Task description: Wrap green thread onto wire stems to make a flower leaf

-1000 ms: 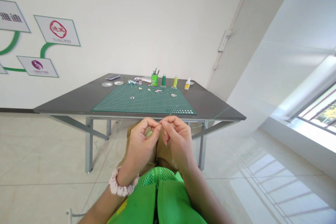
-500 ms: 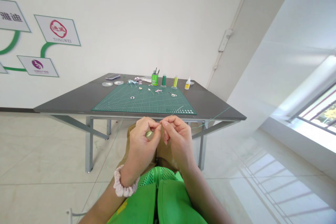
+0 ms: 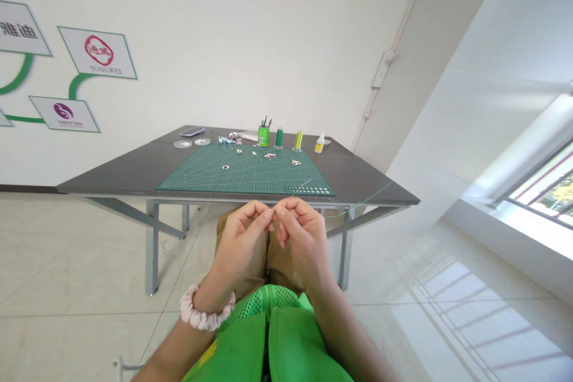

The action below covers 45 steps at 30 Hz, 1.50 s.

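Note:
My left hand (image 3: pixel 244 236), with a pale scrunchie (image 3: pixel 206 309) on its wrist, is closed in a pinch of thumb and forefinger. Its fingertips nearly meet those of my right hand (image 3: pixel 304 233), which is pinched too. Both are held above my lap, just short of the table's near edge. A thin green thread (image 3: pixel 369 197) comes over the table's right front edge and runs to my right hand. Whatever lies between the left fingertips is too small to make out. Behind the right knuckles, a pale thin strand (image 3: pixel 302 187) slants up over the cutting mat.
The green cutting mat (image 3: pixel 201 173) lies on the dark table (image 3: pixel 111 170). It bears scissors (image 3: pixel 294 162) and small flower pieces (image 3: pixel 270 156). Beyond stand a green can of pens (image 3: pixel 264 136), thread spools (image 3: pixel 279 138) and a glue bottle (image 3: pixel 319 142). Flat round discs (image 3: pixel 182 144) lie left.
My left hand has turned and its wrist has shifted slightly left. A pale green leaf-shaped piece seen within its fingers is now hidden. The right hand has hardly moved.

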Each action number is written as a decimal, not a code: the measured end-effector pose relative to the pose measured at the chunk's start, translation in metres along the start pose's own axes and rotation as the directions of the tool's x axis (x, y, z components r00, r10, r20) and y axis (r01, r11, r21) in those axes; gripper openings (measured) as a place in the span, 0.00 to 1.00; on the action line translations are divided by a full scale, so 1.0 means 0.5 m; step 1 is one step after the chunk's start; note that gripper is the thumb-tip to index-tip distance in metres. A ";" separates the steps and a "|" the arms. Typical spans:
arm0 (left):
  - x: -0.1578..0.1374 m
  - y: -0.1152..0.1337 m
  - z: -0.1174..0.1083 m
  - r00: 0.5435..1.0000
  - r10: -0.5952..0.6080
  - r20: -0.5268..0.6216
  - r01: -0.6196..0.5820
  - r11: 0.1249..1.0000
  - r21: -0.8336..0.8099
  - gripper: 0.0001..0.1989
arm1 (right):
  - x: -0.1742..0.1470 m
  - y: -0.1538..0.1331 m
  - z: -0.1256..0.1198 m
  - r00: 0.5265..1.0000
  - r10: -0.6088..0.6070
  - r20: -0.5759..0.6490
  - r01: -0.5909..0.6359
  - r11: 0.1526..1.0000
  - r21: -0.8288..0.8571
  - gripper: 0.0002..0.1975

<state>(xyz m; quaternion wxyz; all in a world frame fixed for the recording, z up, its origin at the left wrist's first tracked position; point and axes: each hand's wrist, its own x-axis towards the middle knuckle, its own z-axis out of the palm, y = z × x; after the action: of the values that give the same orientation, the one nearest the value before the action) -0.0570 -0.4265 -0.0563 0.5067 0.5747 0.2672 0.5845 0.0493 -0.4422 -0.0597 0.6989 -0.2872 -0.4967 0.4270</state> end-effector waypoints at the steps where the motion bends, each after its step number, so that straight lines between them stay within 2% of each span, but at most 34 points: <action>1: 0.001 -0.001 0.000 1.000 -0.022 0.021 0.023 0.999 -0.035 0.12 | 0.000 -0.001 0.000 1.000 -0.003 0.005 0.003 1.000 0.006 0.07; 6: 0.000 -0.001 -0.002 0.993 -0.082 0.083 0.092 0.989 -0.119 0.13 | 0.001 0.000 0.001 1.000 -0.008 0.010 0.008 1.000 0.009 0.06; 17: 0.000 -0.002 0.001 0.988 -0.128 0.088 0.143 0.973 -0.180 0.13 | 0.002 0.004 -0.004 1.000 -0.024 0.002 0.024 1.000 0.015 0.05; 28: 0.000 0.005 0.003 0.995 -0.096 -0.001 0.094 0.982 -0.161 0.13 | 0.002 0.004 -0.002 1.000 0.001 0.001 -0.001 1.000 0.021 0.05; 45: -0.006 0.017 0.004 0.993 0.077 -0.085 -0.062 0.985 0.160 0.09 | 0.001 0.005 -0.004 0.999 0.043 -0.025 -0.044 0.998 -0.045 0.08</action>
<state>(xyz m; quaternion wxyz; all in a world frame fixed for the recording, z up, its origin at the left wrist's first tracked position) -0.0579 -0.4327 -0.0494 0.4265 0.5945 0.3150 0.6045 0.0507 -0.4406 -0.0621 0.6888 -0.3190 -0.4914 0.4270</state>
